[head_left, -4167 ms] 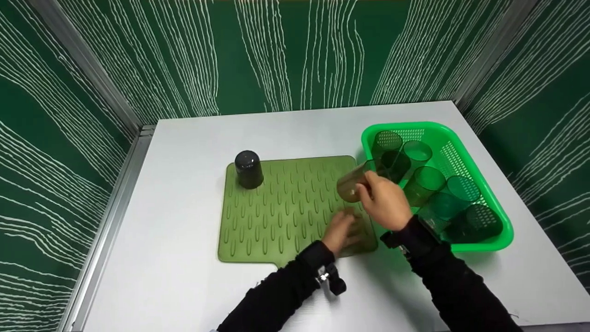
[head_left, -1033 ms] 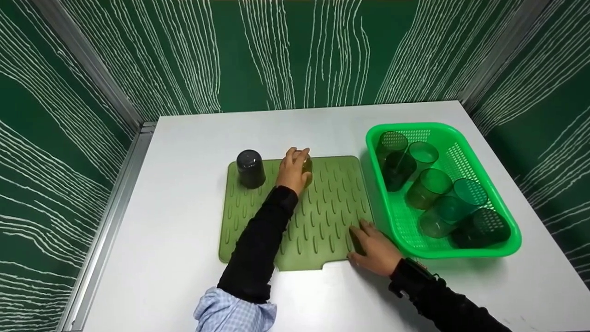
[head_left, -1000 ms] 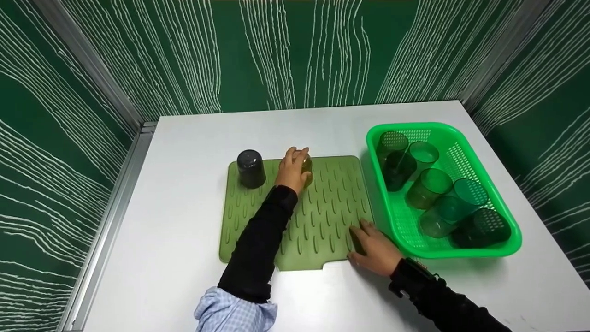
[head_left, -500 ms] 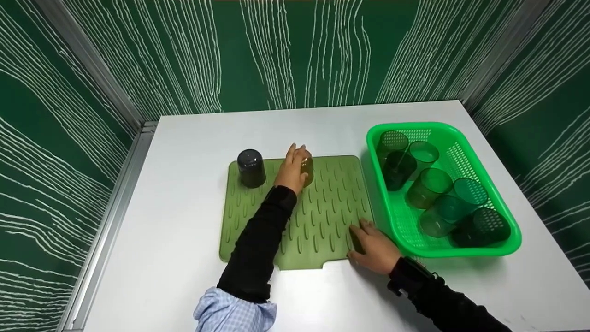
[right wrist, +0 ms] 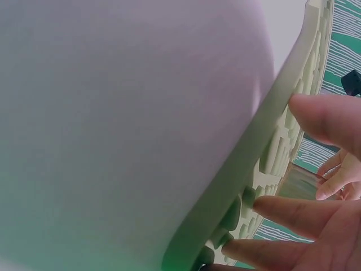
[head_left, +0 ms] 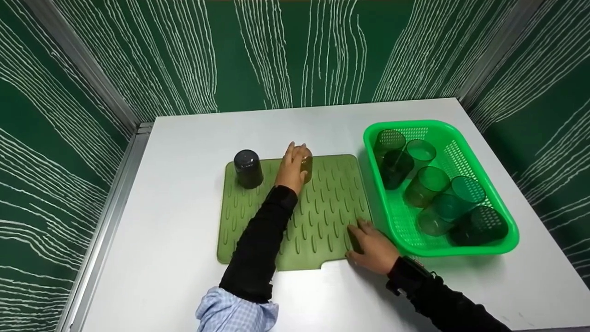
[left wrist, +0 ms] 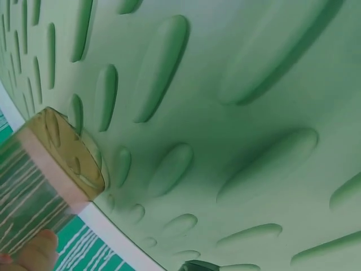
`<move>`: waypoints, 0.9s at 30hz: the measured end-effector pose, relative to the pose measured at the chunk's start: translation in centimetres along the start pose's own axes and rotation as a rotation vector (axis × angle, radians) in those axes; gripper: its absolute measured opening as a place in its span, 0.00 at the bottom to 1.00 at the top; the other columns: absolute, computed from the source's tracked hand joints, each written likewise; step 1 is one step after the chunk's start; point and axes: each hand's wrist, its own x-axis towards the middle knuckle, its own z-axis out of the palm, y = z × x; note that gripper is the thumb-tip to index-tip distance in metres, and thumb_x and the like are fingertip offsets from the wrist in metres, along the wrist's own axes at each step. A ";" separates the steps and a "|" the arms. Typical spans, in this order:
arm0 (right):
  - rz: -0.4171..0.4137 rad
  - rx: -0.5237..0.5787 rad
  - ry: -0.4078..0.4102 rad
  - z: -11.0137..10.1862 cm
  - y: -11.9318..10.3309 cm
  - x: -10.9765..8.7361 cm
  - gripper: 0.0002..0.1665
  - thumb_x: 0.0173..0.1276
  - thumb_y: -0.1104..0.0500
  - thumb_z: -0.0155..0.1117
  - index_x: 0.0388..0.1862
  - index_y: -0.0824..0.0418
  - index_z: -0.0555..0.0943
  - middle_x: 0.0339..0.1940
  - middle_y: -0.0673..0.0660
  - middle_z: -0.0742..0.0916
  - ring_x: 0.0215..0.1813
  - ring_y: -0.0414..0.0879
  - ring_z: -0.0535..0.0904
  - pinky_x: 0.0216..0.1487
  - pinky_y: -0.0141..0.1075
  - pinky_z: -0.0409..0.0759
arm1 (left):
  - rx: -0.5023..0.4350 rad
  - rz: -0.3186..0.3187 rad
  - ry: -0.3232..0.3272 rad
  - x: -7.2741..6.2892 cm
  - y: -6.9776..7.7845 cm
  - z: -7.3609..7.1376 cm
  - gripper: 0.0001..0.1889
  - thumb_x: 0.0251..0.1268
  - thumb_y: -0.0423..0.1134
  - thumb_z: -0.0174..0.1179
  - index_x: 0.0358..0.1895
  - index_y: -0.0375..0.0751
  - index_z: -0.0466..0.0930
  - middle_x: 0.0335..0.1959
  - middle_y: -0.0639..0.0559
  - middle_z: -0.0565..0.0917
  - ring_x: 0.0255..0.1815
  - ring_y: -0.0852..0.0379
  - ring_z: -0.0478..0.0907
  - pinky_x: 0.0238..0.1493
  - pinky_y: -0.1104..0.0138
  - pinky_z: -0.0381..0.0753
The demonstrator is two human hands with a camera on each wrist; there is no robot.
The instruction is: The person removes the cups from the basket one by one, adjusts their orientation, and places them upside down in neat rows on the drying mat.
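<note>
My left hand (head_left: 289,173) grips a brownish see-through tumbler (head_left: 306,166) at the far edge of a green ribbed drying mat (head_left: 322,207). In the left wrist view the tumbler (left wrist: 62,158) has its rim over the mat's ribs, a fingertip (left wrist: 40,248) low beside its wall. Left of it, a dark tumbler (head_left: 249,169) stands upside down on the mat's far left corner. My right hand (head_left: 374,249) rests on the mat's near right corner, holding nothing. Its fingers lie straight and spread over the mat's edge (right wrist: 225,186) in the right wrist view.
A bright green basket (head_left: 512,230) stands right of the mat, close to my right hand, with several tumblers inside in green, teal and dark tints. White table (head_left: 161,207) surrounds the mat. Green walls with white lines (head_left: 322,55) close off the back and both sides.
Earlier my right hand held the brownish tumbler beside the basket. Now my left hand has it at the mat's far edge, lately shifted slightly farther back, while the right rests on the mat's corner.
</note>
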 end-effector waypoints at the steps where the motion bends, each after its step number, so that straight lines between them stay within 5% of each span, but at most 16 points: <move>1: 0.002 0.001 -0.001 0.0 0.0 0.0 0.43 0.73 0.58 0.76 0.78 0.77 0.71 0.80 0.85 0.66 0.81 0.83 0.62 0.78 0.71 0.68 | 0.009 -0.008 -0.005 0.1 0.0 0.0 0.35 0.81 0.24 0.59 0.86 0.36 0.60 0.89 0.31 0.51 0.85 0.29 0.61 0.76 0.46 0.77; 10: 0.000 0.037 0.009 -0.1 -0.5 -0.1 0.47 0.73 0.56 0.76 0.82 0.76 0.66 0.81 0.85 0.65 0.83 0.83 0.57 0.81 0.74 0.61 | 0.031 -0.095 -0.086 0.1 0.2 -0.4 0.43 0.83 0.34 0.63 0.91 0.45 0.49 0.92 0.35 0.33 0.89 0.22 0.43 0.84 0.41 0.67; 16: -0.051 -0.007 0.088 -0.6 -1.4 -0.4 0.49 0.73 0.54 0.77 0.83 0.74 0.65 0.81 0.83 0.68 0.83 0.82 0.60 0.79 0.74 0.64 | 0.067 -0.079 -0.057 -0.7 1.0 -0.6 0.43 0.83 0.38 0.64 0.91 0.46 0.49 0.92 0.36 0.33 0.91 0.26 0.31 0.92 0.41 0.42; 22: -0.104 0.004 0.187 -2.1 -2.8 -0.9 0.47 0.73 0.58 0.77 0.83 0.72 0.67 0.80 0.79 0.72 0.83 0.78 0.64 0.78 0.71 0.69 | 0.088 -0.005 0.001 -1.8 1.9 0.2 0.43 0.82 0.42 0.65 0.90 0.42 0.51 0.92 0.33 0.38 0.91 0.28 0.27 0.92 0.43 0.32; 27: -0.126 -0.032 0.279 -4.3 -3.3 -1.3 0.45 0.72 0.59 0.78 0.82 0.71 0.68 0.79 0.78 0.73 0.83 0.78 0.63 0.76 0.71 0.71 | -0.049 0.085 0.030 -3.0 2.9 2.0 0.42 0.83 0.41 0.64 0.88 0.32 0.51 0.90 0.28 0.41 0.91 0.26 0.30 0.92 0.44 0.34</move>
